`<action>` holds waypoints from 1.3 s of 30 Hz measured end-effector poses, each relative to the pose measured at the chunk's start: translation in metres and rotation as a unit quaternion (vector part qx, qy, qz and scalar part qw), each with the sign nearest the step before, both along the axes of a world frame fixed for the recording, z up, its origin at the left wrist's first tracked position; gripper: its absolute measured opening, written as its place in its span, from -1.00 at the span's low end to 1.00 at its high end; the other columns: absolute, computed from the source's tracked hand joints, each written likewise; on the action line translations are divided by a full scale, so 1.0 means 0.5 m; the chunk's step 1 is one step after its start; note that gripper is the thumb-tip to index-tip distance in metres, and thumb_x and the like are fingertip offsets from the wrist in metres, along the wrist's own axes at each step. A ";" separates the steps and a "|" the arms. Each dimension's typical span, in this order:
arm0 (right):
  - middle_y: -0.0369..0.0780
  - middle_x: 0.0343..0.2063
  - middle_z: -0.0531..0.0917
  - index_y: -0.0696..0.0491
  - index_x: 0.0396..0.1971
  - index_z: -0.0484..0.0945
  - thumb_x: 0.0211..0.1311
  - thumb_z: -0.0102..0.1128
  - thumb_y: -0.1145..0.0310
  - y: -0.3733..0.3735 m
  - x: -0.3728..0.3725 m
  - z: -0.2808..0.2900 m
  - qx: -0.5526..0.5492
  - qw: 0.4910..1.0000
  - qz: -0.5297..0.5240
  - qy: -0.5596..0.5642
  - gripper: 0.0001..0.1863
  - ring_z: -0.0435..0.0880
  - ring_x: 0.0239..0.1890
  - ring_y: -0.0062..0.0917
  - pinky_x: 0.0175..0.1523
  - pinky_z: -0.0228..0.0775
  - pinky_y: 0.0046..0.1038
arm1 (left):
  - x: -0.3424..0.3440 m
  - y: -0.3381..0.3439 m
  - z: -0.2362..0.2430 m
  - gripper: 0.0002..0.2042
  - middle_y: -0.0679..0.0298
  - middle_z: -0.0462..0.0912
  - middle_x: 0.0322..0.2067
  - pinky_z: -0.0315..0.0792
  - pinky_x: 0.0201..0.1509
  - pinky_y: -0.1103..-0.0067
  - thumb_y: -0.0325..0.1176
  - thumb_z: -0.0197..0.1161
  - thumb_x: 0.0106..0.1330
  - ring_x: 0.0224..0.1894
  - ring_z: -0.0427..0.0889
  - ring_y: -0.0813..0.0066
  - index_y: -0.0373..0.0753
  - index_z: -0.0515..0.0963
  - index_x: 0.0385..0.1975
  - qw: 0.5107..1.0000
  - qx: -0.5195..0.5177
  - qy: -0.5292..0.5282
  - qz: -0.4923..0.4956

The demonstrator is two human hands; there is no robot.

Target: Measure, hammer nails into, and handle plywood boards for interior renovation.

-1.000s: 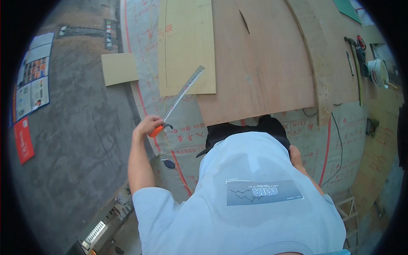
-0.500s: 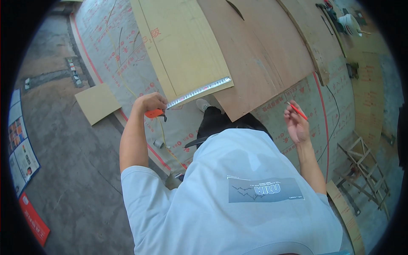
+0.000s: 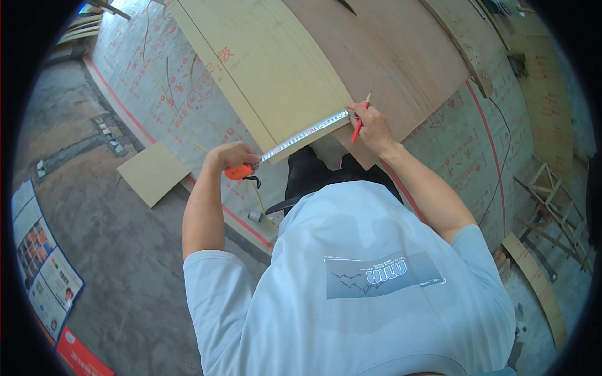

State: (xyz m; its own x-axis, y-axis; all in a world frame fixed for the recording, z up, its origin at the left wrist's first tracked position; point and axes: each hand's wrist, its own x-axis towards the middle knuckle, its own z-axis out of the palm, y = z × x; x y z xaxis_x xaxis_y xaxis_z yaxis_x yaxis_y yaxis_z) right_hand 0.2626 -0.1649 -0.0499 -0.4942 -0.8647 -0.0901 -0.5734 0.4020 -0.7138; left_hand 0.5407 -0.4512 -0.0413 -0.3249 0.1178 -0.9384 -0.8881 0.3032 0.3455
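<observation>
My left hand [image 3: 234, 155] is closed around an orange tape measure [image 3: 239, 172] at the near left corner of a yellow board [image 3: 276, 56]. The silver tape blade [image 3: 305, 135] is drawn out along the board's near edge, running up to the right. At its far end my right hand [image 3: 376, 128] has its fingers bent at the board's right corner, with a red pencil [image 3: 357, 130] gripped in them. The pencil's tip points up and away. Whether the right fingers also pinch the blade's end is hard to see. A dark line runs lengthwise near the board's left side.
A brown plywood sheet [image 3: 401, 69] lies right of the yellow board, with a wooden strip [image 3: 461, 47] along it. A small yellow panel [image 3: 153, 173] rests on the floor at left. A wooden frame [image 3: 552, 200] stands at right. A black cable [image 3: 501, 144] trails across the floor covering.
My right hand has come in from the right, pencil in it, to the tape's far end at the board's corner. My left hand still holds the tape measure. The view has shifted slightly.
</observation>
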 end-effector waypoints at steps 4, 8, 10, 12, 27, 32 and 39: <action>0.00 -0.33 0.64 0.09 -0.13 0.59 0.24 0.17 0.48 -0.027 0.021 -0.015 -0.005 0.998 -0.024 0.059 -0.80 0.67 -0.23 -0.09 -0.16 0.52 -0.17 | -0.004 -0.016 -0.014 -0.75 0.27 0.66 -0.45 0.51 -0.34 0.56 -0.28 0.23 0.38 -0.40 0.63 0.54 -0.40 0.64 -0.30 0.998 0.050 0.020 0.027; 0.02 -0.36 0.63 0.10 -0.20 0.59 0.23 0.16 0.48 -0.050 0.045 -0.001 0.009 0.996 -0.067 0.050 -0.84 0.65 -0.26 -0.05 -0.17 0.51 -0.14 | 0.014 -0.004 -0.057 -0.82 0.31 0.65 -0.45 0.50 -0.35 0.57 -0.43 0.24 0.29 -0.43 0.59 0.58 -0.41 0.65 -0.23 0.987 0.087 0.095 0.095; 0.02 -0.36 0.63 0.11 -0.21 0.59 0.23 0.16 0.48 -0.056 0.056 0.004 0.024 0.995 -0.083 0.044 -0.85 0.65 -0.26 -0.05 -0.18 0.50 -0.15 | 0.016 0.000 -0.064 -0.80 0.26 0.68 -0.42 0.50 -0.27 0.53 -0.40 0.26 0.27 -0.38 0.61 0.52 -0.39 0.67 -0.22 0.990 0.071 0.088 0.084; 0.02 -0.37 0.63 0.12 -0.22 0.59 0.23 0.16 0.48 -0.058 0.062 0.008 0.035 0.993 -0.103 0.040 -0.86 0.65 -0.27 -0.06 -0.18 0.49 -0.16 | 0.009 0.004 -0.059 -0.78 0.21 0.72 -0.40 0.50 -0.19 0.49 -0.36 0.29 0.26 -0.33 0.63 0.46 -0.37 0.70 -0.22 0.993 0.052 0.083 0.070; 0.00 -0.39 0.65 0.13 -0.24 0.61 0.20 0.16 0.50 -0.060 0.080 0.006 0.007 0.984 -0.177 0.034 -0.85 0.67 -0.29 -0.11 -0.19 0.49 -0.21 | -0.010 0.024 -0.015 -0.82 0.35 0.58 -0.58 0.38 -0.37 0.52 -0.39 0.30 0.23 -0.49 0.47 0.57 -0.41 0.68 -0.44 0.986 -0.019 0.145 0.074; 0.00 -0.39 0.65 0.13 -0.27 0.60 0.19 0.18 0.48 -0.066 0.081 0.014 -0.016 0.987 -0.160 0.019 -0.87 0.67 -0.27 -0.09 -0.18 0.51 -0.19 | 0.003 0.022 -0.028 -0.80 0.35 0.58 -0.57 0.38 -0.39 0.53 -0.37 0.30 0.26 -0.50 0.46 0.58 -0.42 0.68 -0.41 0.988 -0.035 0.113 0.099; 0.04 -0.43 0.64 0.16 -0.32 0.56 0.23 0.16 0.45 -0.084 0.130 0.031 0.045 0.996 -0.077 0.000 -0.90 0.65 -0.31 0.01 -0.22 0.49 -0.10 | -0.002 0.017 -0.021 -0.78 0.34 0.60 -0.54 0.39 -0.36 0.53 -0.34 0.29 0.32 -0.48 0.48 0.58 -0.42 0.69 -0.35 0.991 -0.004 0.087 0.103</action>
State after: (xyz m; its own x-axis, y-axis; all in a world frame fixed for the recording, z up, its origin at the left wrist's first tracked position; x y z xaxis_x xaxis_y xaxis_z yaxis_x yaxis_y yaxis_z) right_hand 0.3278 -0.2068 -0.0343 -0.6208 -0.7664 -0.1650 -0.4990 0.5486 -0.6708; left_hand 0.5399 -0.4429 -0.0520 -0.4990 0.0245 -0.8663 -0.8581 0.1260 0.4978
